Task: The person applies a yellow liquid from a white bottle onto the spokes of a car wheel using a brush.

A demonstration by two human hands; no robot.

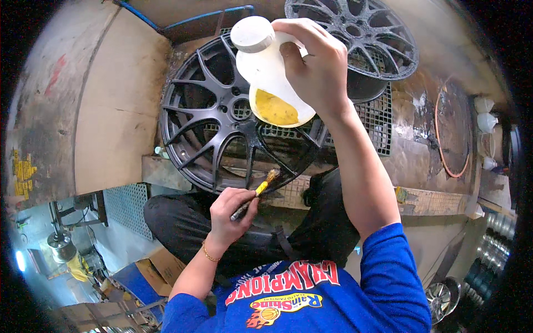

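Observation:
My right hand [313, 69] grips a white translucent plastic jug [250, 66] with a white screw cap [251, 33] and yellow liquid in its bottom, held over a dark grey multi-spoke wheel rim [186, 114]. Low in front, my left hand [233, 211] holds a paintbrush [261, 188] with a yellow band on its handle, its bristles against the rim's lower right part, where some spokes look wet and darker. The rim rests over a metal grate [377, 127]; the jug hides part of it.
A second grey rim [388, 44] lies at upper right. An orange hose [444, 166] loops along the right bench. A wooden board [111, 111] stands left; cardboard boxes [158, 266] and a perforated panel [125, 211] are below it. More rims [441, 299] are at lower right. My legs are crossed beneath the work.

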